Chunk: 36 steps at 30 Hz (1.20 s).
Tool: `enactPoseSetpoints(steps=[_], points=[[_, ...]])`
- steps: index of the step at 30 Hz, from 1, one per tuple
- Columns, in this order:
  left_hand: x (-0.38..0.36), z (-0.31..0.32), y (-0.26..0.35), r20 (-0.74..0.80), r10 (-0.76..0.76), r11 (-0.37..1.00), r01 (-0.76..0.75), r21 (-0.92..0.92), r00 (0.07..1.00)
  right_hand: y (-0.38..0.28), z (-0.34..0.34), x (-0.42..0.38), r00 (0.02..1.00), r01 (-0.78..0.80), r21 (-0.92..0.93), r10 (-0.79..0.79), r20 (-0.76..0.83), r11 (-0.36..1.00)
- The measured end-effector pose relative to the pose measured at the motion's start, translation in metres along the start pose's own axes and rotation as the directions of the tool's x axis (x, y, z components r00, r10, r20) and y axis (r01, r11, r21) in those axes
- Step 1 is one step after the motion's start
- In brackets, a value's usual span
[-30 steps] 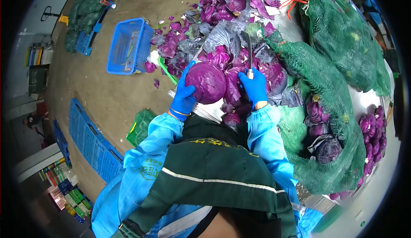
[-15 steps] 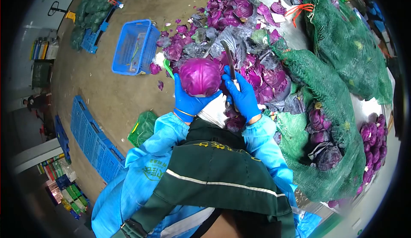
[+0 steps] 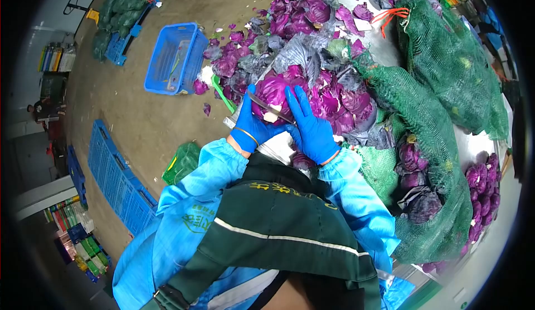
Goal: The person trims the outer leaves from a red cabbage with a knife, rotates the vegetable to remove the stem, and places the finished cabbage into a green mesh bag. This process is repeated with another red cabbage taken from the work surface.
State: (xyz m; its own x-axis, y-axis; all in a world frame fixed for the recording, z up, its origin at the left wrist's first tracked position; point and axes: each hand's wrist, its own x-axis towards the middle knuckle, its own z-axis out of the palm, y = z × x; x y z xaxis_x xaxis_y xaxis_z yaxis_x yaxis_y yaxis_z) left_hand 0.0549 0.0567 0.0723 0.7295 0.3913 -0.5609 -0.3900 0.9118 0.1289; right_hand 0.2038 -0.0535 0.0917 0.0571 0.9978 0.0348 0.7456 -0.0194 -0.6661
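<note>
"What is this place?"

"A workroom with a dull brown floor [image 3: 128,115]. At right, a metal desk [image 3: 380,49] is heaped with loose purple leaves [image 3: 295,20]; a blue plastic crate [image 3: 161,84] stands on the floor at left."

"And the cabbage?"

"The red cabbage [image 3: 272,90] is at centre, at the heap's near edge, between two blue-gloved hands. The left grip [image 3: 249,127] is half closed, cupped about its left side. The right grip [image 3: 313,134] has two fingers straight along the right side and appears closed on the knife [image 3: 271,110]; the handle is hidden."

"Which step is in hand?"

"Knife work at the base, it seems: the blade crosses the near side by a pale patch. The next move calls for a steady head and fingertips clear of the edge."

"The textures?"

"Smooth, rounded cabbage; thin, slightly curved metal blade; crinkled, grey-violet leaves; at far right, coarse green netting on a bulging sack [image 3: 457,76]."
</note>
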Motion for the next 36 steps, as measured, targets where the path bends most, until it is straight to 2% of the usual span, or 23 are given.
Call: enactPoseSetpoints(steps=[2,6,7,8,9,11,13,14,15,17,18,20,21,22,23,25,26,29,31,33,34,36], points=[[0.0,0.007,-0.002,-0.12,-0.02,0.999,0.025,0.045,0.993,0.004,0.005,0.002,0.999,-0.05,-0.077,0.049,-0.017,0.996],[0.002,0.006,-0.006,-0.056,-0.07,0.997,0.068,-0.037,0.996,0.006,0.017,0.011,0.989,-0.129,-0.132,0.117,-0.094,0.983],[0.002,0.005,-0.007,-0.05,-0.074,0.997,0.074,-0.015,0.996,0.023,0.036,0.018,0.919,-0.133,0.135,0.173,-0.355,0.982],[0.002,0.003,-0.009,-0.044,-0.078,0.997,0.078,0.006,0.996,0.032,0.047,0.022,0.776,-0.057,0.383,0.282,-0.564,0.922],[0.007,-0.012,-0.022,-0.011,0.05,0.976,-0.046,0.214,0.999,0.019,0.026,0.027,0.737,-0.215,0.502,0.477,-0.479,0.837],[0.002,-0.013,-0.023,-0.064,-0.125,0.992,0.126,0.015,0.99,0.024,0.015,0.031,0.736,-0.312,0.523,0.55,-0.395,0.793],[0.002,-0.012,-0.024,-0.079,-0.127,0.991,0.131,0.039,0.989,0.069,0.033,0.032,0.695,-0.246,0.709,0.63,-0.346,0.661],[0.001,-0.011,-0.025,-0.096,-0.124,0.99,0.131,0.061,0.988,0.088,0.038,0.03,0.643,-0.303,0.777,0.72,-0.261,0.552],[0.001,-0.009,-0.024,-0.095,-0.126,0.989,0.132,0.06,0.987,0.099,0.037,0.024,0.638,-0.334,0.793,0.742,-0.208,0.509],[0.002,-0.006,-0.021,-0.087,-0.083,0.982,0.097,0.165,0.993,0.089,0.013,0.012,0.618,-0.536,0.533,0.734,-0.281,0.655],[0.005,-0.01,-0.019,-0.112,-0.072,0.977,0.093,0.194,0.991,0.078,0.004,0.007,0.624,-0.536,0.529,0.731,-0.276,0.658],[0.01,-0.017,-0.012,-0.157,-0.073,0.977,0.103,0.189,0.985,0.052,-0.011,-0.007,0.763,-0.326,0.249,0.41,-0.501,0.912],[0.012,-0.019,-0.01,-0.197,-0.08,0.974,0.119,0.191,0.977,0.041,-0.014,-0.014,0.762,-0.327,0.249,0.411,-0.5,0.911],[0.013,-0.02,-0.01,-0.197,-0.065,0.968,0.11,0.227,0.978,0.031,-0.016,-0.02,0.878,-0.183,0.198,0.251,-0.408,0.963],[0.015,-0.021,-0.009,-0.196,-0.069,0.967,0.114,0.228,0.978,0.02,-0.018,-0.024,0.951,-0.028,0.164,0.077,-0.301,0.986],[0.014,-0.018,-0.006,-0.194,-0.112,0.945,0.165,0.284,0.975,-0.002,-0.02,-0.023,0.991,-0.136,0.092,0.135,0.021,0.986],[0.014,-0.016,-0.008,-0.195,-0.113,0.944,0.166,0.286,0.974,0.001,-0.009,-0.022,0.996,-0.081,-0.046,0.082,0.026,0.996],[0.01,-0.002,-0.009,-0.255,-0.028,0.911,0.13,0.392,0.967,0.005,0.003,-0.011,0.995,-0.097,-0.147,0.099,0.007,0.984],[0.017,-0.012,-0.005,-0.258,-0.164,0.925,0.239,0.296,0.952,0.008,0.009,-0.007,0.992,-0.124,-0.156,0.123,-0.017,0.98],[0.023,-0.027,-0.006,-0.223,-0.155,0.938,0.214,0.274,0.963,0.014,0.016,-0.006,0.959,-0.053,0.112,0.082,-0.272,0.992],[0.022,-0.03,-0.007,-0.237,-0.14,0.933,0.208,0.294,0.961,0.014,0.016,-0.006,0.959,-0.055,0.113,0.084,-0.272,0.992],[0.016,-0.023,-0.011,-0.296,-0.096,0.921,0.197,0.335,0.95,0.014,0.015,-0.005,0.928,-0.061,0.259,0.15,-0.341,0.964]])
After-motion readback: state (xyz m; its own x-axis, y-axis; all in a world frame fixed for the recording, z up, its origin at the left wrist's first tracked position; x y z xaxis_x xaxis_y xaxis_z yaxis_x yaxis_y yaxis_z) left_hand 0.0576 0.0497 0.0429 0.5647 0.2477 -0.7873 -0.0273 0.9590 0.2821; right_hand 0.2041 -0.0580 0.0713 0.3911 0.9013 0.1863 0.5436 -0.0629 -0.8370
